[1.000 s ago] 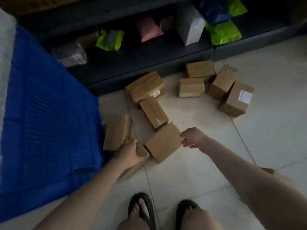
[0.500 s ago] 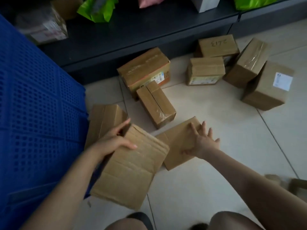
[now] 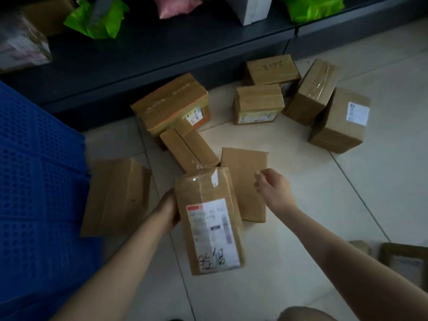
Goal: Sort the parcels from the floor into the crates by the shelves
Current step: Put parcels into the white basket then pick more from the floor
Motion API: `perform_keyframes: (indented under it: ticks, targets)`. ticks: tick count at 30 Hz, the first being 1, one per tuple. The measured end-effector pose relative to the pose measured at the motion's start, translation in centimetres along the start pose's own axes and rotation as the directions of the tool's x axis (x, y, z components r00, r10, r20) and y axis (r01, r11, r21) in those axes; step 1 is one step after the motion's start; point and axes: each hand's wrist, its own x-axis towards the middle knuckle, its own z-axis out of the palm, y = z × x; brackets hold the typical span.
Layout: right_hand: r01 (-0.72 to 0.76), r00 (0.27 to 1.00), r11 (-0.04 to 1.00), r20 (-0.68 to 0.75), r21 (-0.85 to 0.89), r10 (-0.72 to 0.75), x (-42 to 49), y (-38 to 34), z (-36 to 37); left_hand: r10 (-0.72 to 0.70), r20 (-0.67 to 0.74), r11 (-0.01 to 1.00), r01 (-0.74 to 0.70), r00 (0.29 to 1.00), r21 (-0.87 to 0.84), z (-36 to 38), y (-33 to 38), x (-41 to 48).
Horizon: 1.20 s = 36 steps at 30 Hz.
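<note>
The coming move, as I judge it, turns on the crate lying to the left. The blue perforated plastic crate (image 3: pixel 34 181) takes up the left side of the floor. The labelled brown cardboard parcel (image 3: pixel 208 218) is held above the floor by the left hand (image 3: pixel 168 209), which grips its left long edge, the side facing the crate. The parcel's long axis runs away from the person, white label up, with handwritten marks at the near end. The left hand is therefore the nearer one, and the carry looks like a short swing leftward (the crate's opening is out of view, so I cannot tell how the parcel must go in).

Between hand and crate, a flat brown cardboard parcel (image 3: pixel 115 195) lies on the floor just beside the crate wall, low enough to pass over. The right hand (image 3: pixel 274 188) hangs with fingers loosely curled, holding nothing, over a plain flat brown parcel (image 3: pixel 243 163); I cannot tell whether it touches. Farther off, a narrow taped brown box (image 3: pixel 187 149) lies against a larger brown box with an orange stripe (image 3: pixel 171 105) at the foot of the dark shelf (image 3: pixel 162 54). Four brown boxes (image 3: pixel 259 103) cluster toward the floor's far right.
</note>
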Motion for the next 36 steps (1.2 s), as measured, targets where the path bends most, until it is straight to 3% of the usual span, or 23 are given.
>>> perform_keyframes:
  ticks: [2,4,8,14,17,22,24,26,27,28,30,33,36]
  targets:
    - [-0.217,0.932,0.958,0.331,0.189,0.146,-1.4,-0.7,0.8,-0.084,0.167,0.994,0.094,0.982,-0.054,1.8,0.1,-0.1]
    - [-0.307,0.873,0.930,0.448,0.202,0.191,-2.0,-0.9,1.7,-0.063,0.217,0.992,0.084,0.974,-0.089,2.7,0.1,-0.3]
    - [-0.308,0.896,0.938,0.379,0.160,0.230,-1.8,-1.8,2.4,-0.114,0.187,0.979,0.143,0.976,-0.145,3.4,0.8,0.3]
    - [-0.222,0.958,0.972,0.203,0.075,0.203,-0.4,-2.8,0.7,-0.058,0.085,0.916,0.087,0.995,-0.391,1.2,0.9,0.9]
    - [-0.231,0.955,0.961,0.221,0.151,0.195,-0.6,-2.3,0.8,-0.081,0.103,0.952,0.108,0.991,-0.286,-1.2,-0.2,0.8]
    - [-0.206,0.903,0.970,0.407,0.126,0.138,-1.5,-1.0,2.2,-0.121,-0.111,0.992,0.117,0.986,-0.037,-3.5,-3.1,0.6]
    - [-0.195,0.884,0.972,0.453,0.131,0.116,-1.5,-0.7,2.8,-0.059,-0.224,0.998,0.066,0.973,0.022,-4.0,-4.2,0.7]
    - [-0.025,0.923,1.000,0.383,0.003,0.022,-1.7,-0.7,3.5,0.016,-0.323,0.998,0.004,0.946,0.060,-4.2,-5.1,0.6]
    - [0.117,0.954,0.974,0.294,-0.195,-0.055,-1.5,-0.5,3.8,0.028,-0.341,1.000,-0.022,0.939,0.021,-4.4,-5.6,0.5]
    - [0.201,0.971,0.884,0.205,-0.423,-0.123,-1.1,-0.2,4.2,0.030,-0.342,0.998,-0.045,0.939,-0.038,-4.6,-6.0,0.4]
    - [0.120,0.992,0.721,0.109,-0.683,-0.062,0.0,0.0,4.7,0.069,-0.303,0.990,-0.102,0.951,-0.095,-5.2,-6.8,0.3]
    - [-0.141,0.961,0.714,0.078,-0.686,0.265,1.8,-0.1,5.0,0.128,-0.199,0.979,-0.093,0.972,0.180,-5.2,-7.2,0.2]
    - [-0.153,0.974,0.732,0.025,-0.664,0.227,3.5,0.4,4.0,0.002,-0.140,0.956,0.040,0.990,0.292,-4.4,-7.1,0.9]
